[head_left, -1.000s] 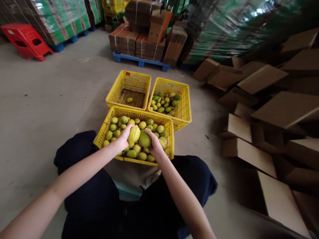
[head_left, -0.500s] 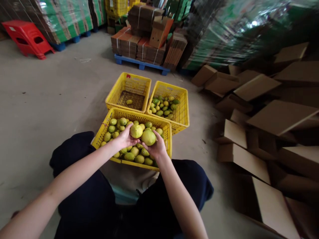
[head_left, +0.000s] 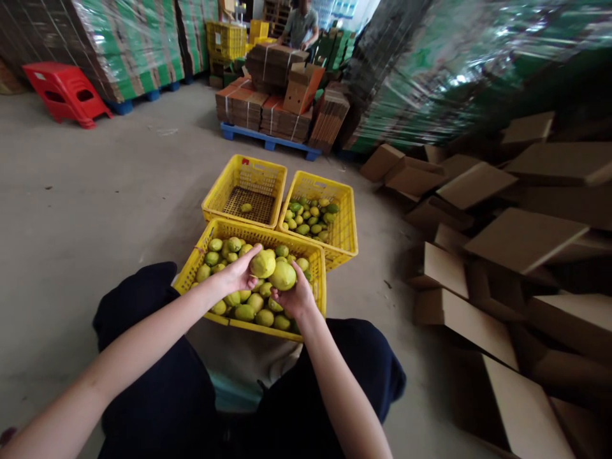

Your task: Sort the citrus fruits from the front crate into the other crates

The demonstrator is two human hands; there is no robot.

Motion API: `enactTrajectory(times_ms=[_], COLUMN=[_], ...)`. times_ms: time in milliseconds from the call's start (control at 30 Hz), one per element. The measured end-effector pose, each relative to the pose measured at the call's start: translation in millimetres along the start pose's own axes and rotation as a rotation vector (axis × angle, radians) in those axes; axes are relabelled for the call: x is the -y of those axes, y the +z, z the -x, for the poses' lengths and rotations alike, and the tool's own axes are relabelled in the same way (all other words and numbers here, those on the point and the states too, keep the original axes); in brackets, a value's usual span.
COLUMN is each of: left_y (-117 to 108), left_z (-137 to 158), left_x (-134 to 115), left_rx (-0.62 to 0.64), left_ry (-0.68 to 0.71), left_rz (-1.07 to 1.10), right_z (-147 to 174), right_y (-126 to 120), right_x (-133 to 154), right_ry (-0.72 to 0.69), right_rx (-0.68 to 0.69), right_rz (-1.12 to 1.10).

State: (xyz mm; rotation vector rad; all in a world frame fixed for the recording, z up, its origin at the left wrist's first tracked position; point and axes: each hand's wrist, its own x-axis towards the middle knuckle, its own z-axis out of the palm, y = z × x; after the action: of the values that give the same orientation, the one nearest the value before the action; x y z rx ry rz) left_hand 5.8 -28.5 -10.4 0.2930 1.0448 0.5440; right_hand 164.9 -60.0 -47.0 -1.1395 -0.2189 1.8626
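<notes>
Above the near yellow crate [head_left: 313, 299], my left hand [head_left: 239, 273] is closed around a yellow-green lemon [head_left: 262, 263]. Right beside it, my right hand [head_left: 299, 294] grips another lemon [head_left: 283, 276], slightly greener and lower. The two fruits look side by side, close together or touching. Many green and yellow lemons [head_left: 245, 312] fill the crate below, partly hidden by my hands and forearms. Behind it stand two more yellow crates: the left one [head_left: 215, 194] has a single lemon [head_left: 245, 208] on its floor, and the right one [head_left: 348, 223] holds several lemons [head_left: 310, 217].
Open cardboard boxes [head_left: 526, 239] are heaped on the right. Flattened cartons [head_left: 241, 105] sit on a blue pallet [head_left: 270, 141] ahead. A red stool [head_left: 69, 94] stands far left near wrapped stacks [head_left: 134, 48]. A person [head_left: 302, 29] is at the back.
The view has tilted up slightly, so everything sits lower and a person at the back shows more. Both hands still hold their lemons, with only slight finger shifts.
</notes>
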Motion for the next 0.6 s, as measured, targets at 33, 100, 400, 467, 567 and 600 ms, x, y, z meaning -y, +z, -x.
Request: enactTrajectory(times_ms=[33,100,400,467,567,600], left_y=[1,3,1,0,-1,-2], left_z=[2,6,1,1,1,1], left_x=[-1,-1,5,7,9,10], left_rx=[0.003,0.009,-0.028,-0.009,0.036,0.047], left_ry=[-0.006,-0.015,0.120,0.201,0.328,0.364], left_rz=[0.002,0.006,0.003,-0.044,-0.110,-0.132], right_z=[1,1,1,2,3,3], right_y=[1,3,0,1,2,3], right_x=[1,2,6,6,5,5], right_ry=[0.030,0.091,-0.046,-0.026,-0.015,-0.019], right_rx=[-0.020,-0.066,-0.032,-0.062,-0.069,-0.061], right_rz=[-0.037,-0.109,-0.089,-0.118,-0.113,-0.108])
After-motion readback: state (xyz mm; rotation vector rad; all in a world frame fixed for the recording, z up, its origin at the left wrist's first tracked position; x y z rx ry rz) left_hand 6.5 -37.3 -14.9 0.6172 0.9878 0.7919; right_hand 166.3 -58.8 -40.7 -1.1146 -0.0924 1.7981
